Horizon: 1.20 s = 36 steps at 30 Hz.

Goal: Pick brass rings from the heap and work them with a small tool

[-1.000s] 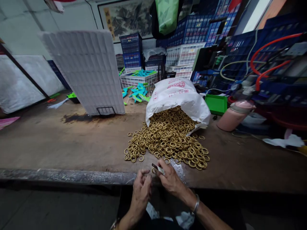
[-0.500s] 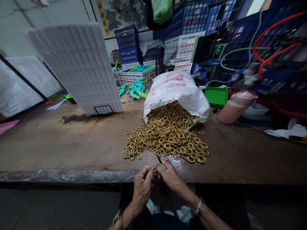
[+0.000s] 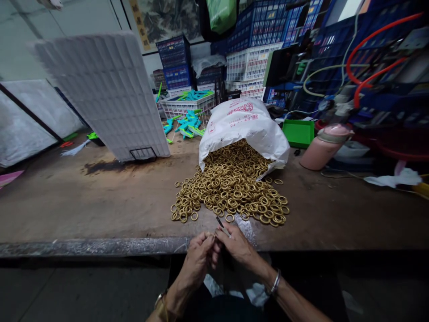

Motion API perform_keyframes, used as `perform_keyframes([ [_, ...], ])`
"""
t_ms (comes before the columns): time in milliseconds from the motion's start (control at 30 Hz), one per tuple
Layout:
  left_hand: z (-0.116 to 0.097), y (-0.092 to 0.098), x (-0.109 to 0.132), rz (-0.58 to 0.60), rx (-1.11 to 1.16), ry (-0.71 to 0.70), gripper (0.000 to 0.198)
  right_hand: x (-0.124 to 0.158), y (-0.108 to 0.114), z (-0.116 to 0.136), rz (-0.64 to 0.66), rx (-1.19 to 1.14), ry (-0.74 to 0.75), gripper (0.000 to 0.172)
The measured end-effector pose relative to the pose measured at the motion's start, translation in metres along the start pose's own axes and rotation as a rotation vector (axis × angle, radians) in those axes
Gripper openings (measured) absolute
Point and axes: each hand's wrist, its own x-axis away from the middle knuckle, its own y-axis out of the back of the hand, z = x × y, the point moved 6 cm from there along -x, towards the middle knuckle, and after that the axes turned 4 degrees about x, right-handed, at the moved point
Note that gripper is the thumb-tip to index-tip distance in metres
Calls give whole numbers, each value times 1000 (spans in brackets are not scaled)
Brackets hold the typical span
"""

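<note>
Looking down through the head camera, I see my left hand (image 3: pixel 197 259) and right hand (image 3: pixel 236 243) meeting at the near edge of the worn wooden bench (image 3: pixel 83 205), fingertips nearly touching. My right fingers are pinched on a thin dark blade-like tool (image 3: pixel 222 226) whose tip pokes up and far-left; my left fingers are curled together, but whether they clamp a ring I cannot tell, since the knuckles hide it. Just beyond the hands, the heap of brass rings (image 3: pixel 231 188) spreads out of the mouth of a white woven sack (image 3: pixel 244 123) lying on its side. I judge the work goes best with both wrists braced against the bench edge, the tool tip kept short and steady, and loose rings drawn from the near fringe of the heap. A pink flask (image 3: pixel 323 147) lies far right, a white tray stack (image 3: pixel 107 94) far left.
</note>
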Motion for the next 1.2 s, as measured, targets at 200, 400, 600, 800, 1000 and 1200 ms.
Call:
perform_keyframes([
  [200,-4,3,1,-63,-29,-48,31,5,16,5,-114,437,35,20],
  [400,-7,4,-1,-80,-116,-94,34,18,0,6,52,721,163,16],
  [600,-10,5,1,-81,-167,-141,32,19,-6,12,91,792,176,20],
  [800,-11,4,4,-82,-169,-129,33,21,-5,9,81,857,212,23],
  [1000,-14,-14,20,68,49,-111,28,10,24,-1,-92,1034,111,21],
  [1200,-14,-10,17,36,321,-20,25,-4,40,12,-317,1104,108,10],
])
